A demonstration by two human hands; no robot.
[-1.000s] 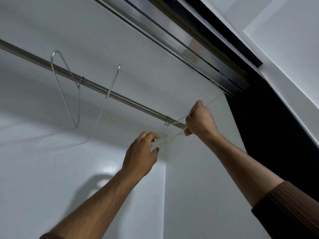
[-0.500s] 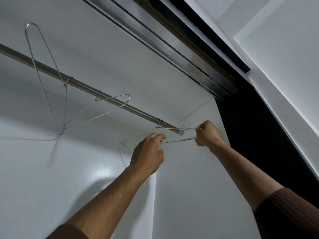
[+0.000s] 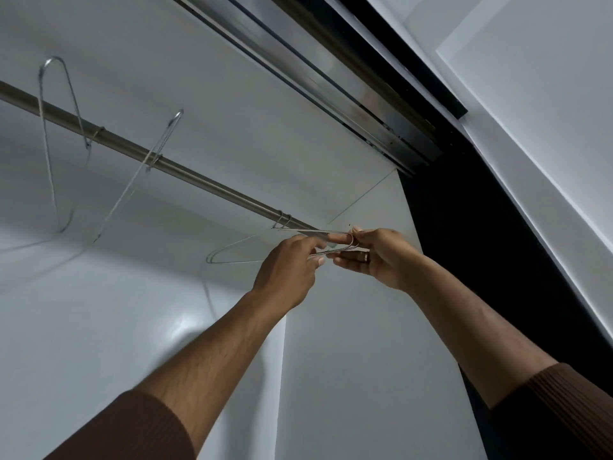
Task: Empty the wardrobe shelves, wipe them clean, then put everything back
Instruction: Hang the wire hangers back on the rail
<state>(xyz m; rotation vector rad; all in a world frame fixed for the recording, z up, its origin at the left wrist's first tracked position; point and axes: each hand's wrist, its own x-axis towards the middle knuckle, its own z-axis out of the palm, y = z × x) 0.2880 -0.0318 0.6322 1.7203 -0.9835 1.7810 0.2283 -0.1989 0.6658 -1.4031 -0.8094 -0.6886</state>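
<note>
I look up into a white wardrobe at a metal hanging rail (image 3: 199, 179) that runs from the left edge down to the right wall. Thin wire hangers (image 3: 232, 252) hook onto the rail's right end. My left hand (image 3: 288, 270) and my right hand (image 3: 378, 257) both pinch the right corner of these hangers, fingertips nearly touching. A ring shows on my right hand. Two more wire hangers hang further left: one (image 3: 54, 141) near the left edge, tilted, and another (image 3: 139, 174) swung nearly edge-on.
The wardrobe's white back wall (image 3: 99, 327) and side wall (image 3: 348, 360) enclose the space. Overhead runs a metal sliding-door track (image 3: 331, 78). A dark door edge (image 3: 464, 244) stands at the right, with a white room wall beyond it.
My hands have come together on the right corner of the hangers at the rail's end. The two hangers further left have swung. The view has shifted slightly.
</note>
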